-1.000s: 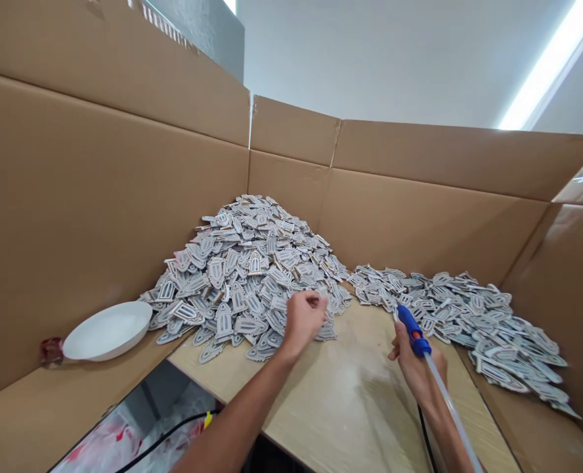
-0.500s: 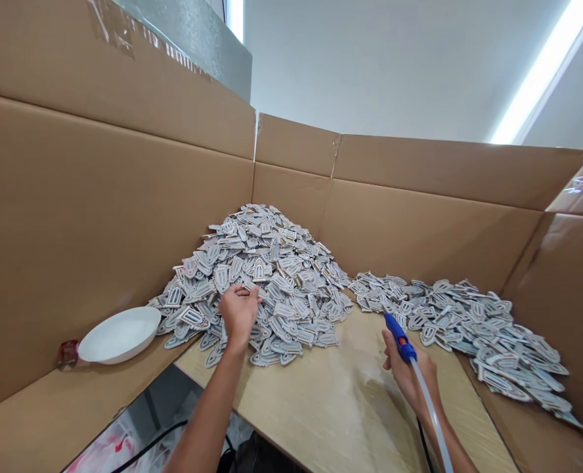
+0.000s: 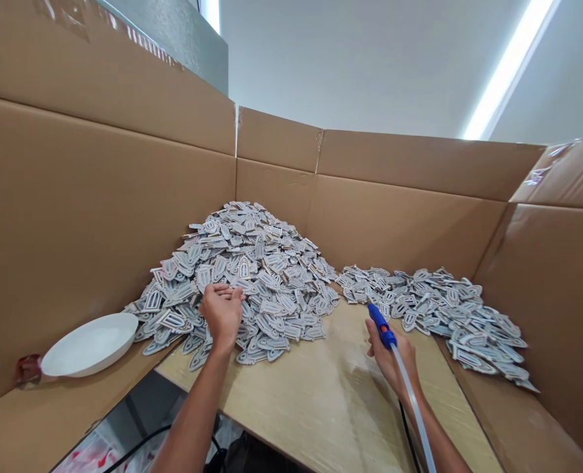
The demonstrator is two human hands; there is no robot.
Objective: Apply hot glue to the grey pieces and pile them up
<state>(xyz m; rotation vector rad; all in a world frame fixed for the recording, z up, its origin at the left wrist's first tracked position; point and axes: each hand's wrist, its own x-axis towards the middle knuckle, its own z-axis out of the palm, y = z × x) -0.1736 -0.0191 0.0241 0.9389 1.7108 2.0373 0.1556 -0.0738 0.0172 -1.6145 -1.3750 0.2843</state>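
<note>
My left hand (image 3: 222, 314) is over the front of a large heap of grey, arched, window-shaped pieces (image 3: 276, 269). Its fingers and thumb are drawn together at the heap; what they pinch, if anything, is too small to make out. A blue hot glue gun (image 3: 381, 325) is in my right hand (image 3: 394, 361), its nozzle angled forward toward the smaller pile of the same pieces (image 3: 429, 299). From the gun's back end a long translucent glue stick (image 3: 412, 401) runs down along my forearm.
Cardboard walls (image 3: 400, 217) enclose the wooden tabletop (image 3: 296, 401) at the back and sides. On the left a white oval dish (image 3: 92, 345) rests on cardboard, beside a small dark red item (image 3: 28, 370). A black cable (image 3: 410, 437) hangs beneath the right arm.
The whole view has shifted, so everything appears farther left. My left hand stays at the heap with its fingers drawn together. My right hand keeps its hold on the glue gun.
</note>
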